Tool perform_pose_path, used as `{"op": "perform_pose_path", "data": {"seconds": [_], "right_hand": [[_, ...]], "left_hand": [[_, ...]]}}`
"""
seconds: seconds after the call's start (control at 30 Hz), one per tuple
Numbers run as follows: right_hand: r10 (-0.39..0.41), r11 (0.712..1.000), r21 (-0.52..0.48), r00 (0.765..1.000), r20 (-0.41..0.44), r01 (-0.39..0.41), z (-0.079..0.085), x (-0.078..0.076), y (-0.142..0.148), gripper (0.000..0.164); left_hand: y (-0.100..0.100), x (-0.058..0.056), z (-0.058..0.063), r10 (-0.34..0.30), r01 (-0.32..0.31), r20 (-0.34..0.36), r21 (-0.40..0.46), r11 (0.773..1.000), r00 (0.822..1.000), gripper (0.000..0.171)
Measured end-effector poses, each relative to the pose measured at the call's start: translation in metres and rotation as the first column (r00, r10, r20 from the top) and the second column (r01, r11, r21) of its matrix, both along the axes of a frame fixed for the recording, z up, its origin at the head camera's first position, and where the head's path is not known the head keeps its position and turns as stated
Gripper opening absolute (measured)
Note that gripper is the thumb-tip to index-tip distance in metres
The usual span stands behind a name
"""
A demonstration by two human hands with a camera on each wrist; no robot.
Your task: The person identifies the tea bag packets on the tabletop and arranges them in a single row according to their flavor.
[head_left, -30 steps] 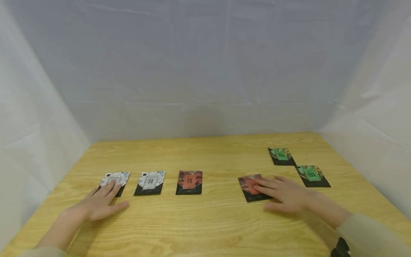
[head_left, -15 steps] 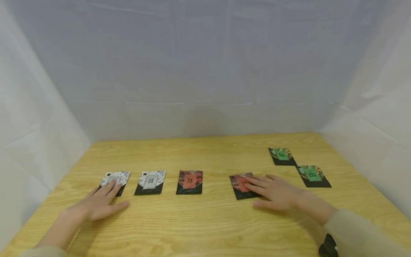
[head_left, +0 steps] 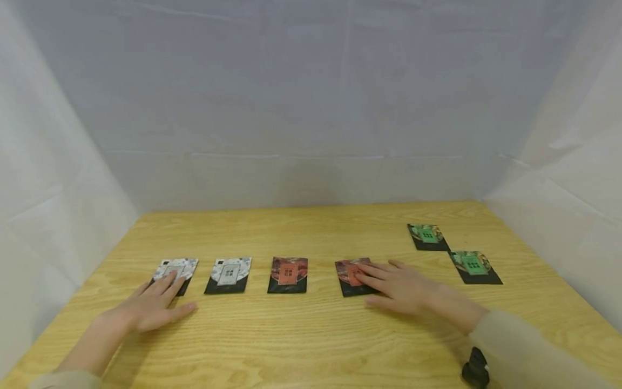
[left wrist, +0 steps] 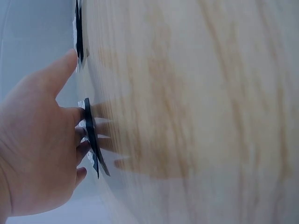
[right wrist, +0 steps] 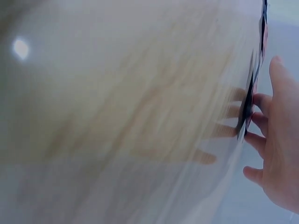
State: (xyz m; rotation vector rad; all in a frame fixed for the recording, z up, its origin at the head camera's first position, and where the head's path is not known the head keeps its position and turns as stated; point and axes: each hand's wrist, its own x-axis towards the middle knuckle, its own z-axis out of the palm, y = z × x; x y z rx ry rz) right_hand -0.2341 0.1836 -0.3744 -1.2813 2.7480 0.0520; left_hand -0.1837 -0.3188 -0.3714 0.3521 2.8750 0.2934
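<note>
My left hand point(head_left: 151, 307) rests with outstretched fingers on a white-and-black packet point(head_left: 181, 267) at the left of the table. In the left wrist view that packet point(left wrist: 91, 135) lies under the fingertips. A second white packet point(head_left: 228, 275) lies just right of it, then a red-and-black packet point(head_left: 288, 274) in the middle. My right hand point(head_left: 400, 287) presses its extended fingertips on another red packet point(head_left: 347, 275), covering its right part. The same packet point(right wrist: 249, 105) shows edge-on under the fingers in the right wrist view.
Two green-and-black packets lie at the right: a farther one point(head_left: 427, 236) and a nearer one point(head_left: 475, 267), nearly touching at a corner. The wooden table point(head_left: 272, 346) is bounded by pale sheeting point(head_left: 311, 108) at the back and both sides.
My right hand has slid the red packet leftward and slightly away from me, turning it straighter, closer to the middle red packet. My left hand stays in place.
</note>
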Motion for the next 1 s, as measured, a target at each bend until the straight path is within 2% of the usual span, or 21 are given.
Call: {"op": "perform_pose_path", "data": {"seconds": [0.43,0.7,1.0], "right_hand": [[-0.033,0.996,0.077,0.999,-0.030,0.035,-0.001,-0.007,-0.021,0.066],[-0.024,0.993,0.113,0.998,-0.056,0.030,-0.003,-0.011,-0.030,0.066],[-0.035,0.993,0.111,0.998,-0.052,0.041,0.000,-0.009,-0.036,0.063]], "left_hand": [[0.001,0.000,0.001,0.004,-0.004,0.001,0.007,1.000,1.000,0.087],[-0.001,0.000,-0.002,0.003,-0.003,0.006,0.008,1.000,1.000,0.087],[-0.001,0.000,-0.002,0.007,-0.007,0.004,0.007,1.000,1.000,0.087]]}}
